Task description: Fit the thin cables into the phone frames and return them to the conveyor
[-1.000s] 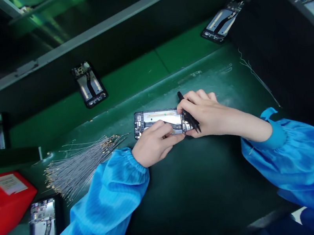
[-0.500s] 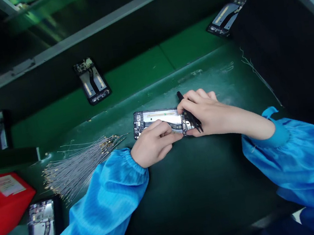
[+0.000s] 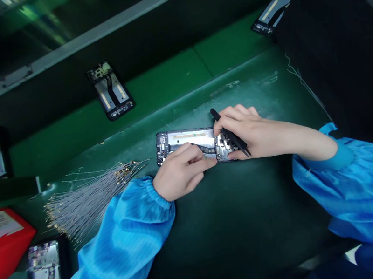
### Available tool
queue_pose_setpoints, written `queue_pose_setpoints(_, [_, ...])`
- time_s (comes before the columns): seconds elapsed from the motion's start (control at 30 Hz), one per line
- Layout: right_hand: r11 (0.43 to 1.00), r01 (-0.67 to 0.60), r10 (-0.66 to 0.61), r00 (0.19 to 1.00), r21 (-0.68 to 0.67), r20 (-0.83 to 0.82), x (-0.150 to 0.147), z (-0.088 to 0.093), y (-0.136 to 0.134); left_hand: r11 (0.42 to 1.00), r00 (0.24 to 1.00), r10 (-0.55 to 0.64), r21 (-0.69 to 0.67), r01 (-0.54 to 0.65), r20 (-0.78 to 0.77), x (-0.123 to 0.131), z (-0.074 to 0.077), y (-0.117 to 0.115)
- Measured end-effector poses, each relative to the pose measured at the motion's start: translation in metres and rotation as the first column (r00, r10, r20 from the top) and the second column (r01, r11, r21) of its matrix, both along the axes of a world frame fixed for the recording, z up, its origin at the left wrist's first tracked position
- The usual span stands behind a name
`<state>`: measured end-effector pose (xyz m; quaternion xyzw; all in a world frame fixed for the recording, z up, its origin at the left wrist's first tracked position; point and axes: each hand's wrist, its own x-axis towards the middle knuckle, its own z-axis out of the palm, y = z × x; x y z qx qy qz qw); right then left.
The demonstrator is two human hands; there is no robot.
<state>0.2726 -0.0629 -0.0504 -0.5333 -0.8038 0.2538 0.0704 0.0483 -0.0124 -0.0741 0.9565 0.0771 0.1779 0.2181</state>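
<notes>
One red box (image 3: 3,248) is positioned at the left edge, with an opened phone unit (image 3: 47,277) beside it. A bundle of thin cables (image 3: 87,204) is laid next on the green work surface (image 3: 228,222). The left hand (image 3: 184,172) is rested over the near edge of the central phone (image 3: 189,136), fingers bent and narrowly set; whether a part is pinched cannot be told. This phone is laid between both hands. Black tweezers (image 3: 239,144) are held in the right hand (image 3: 249,132), its index finger and thumb being spread across the board end.

Phone (image 3: 186,136) partly behind left grip (image 3: 181,172)
</notes>
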Motion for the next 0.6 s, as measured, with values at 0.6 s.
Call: queue_pose_setpoints(0.6, [0.996, 0.031, -0.038, 0.995, 0.081, 0.094, -0.0098, -0.0045, -0.0033, 0.998, 0.999, 0.007, 0.068, -0.004, -0.049, 0.0015, 0.001, -0.0003])
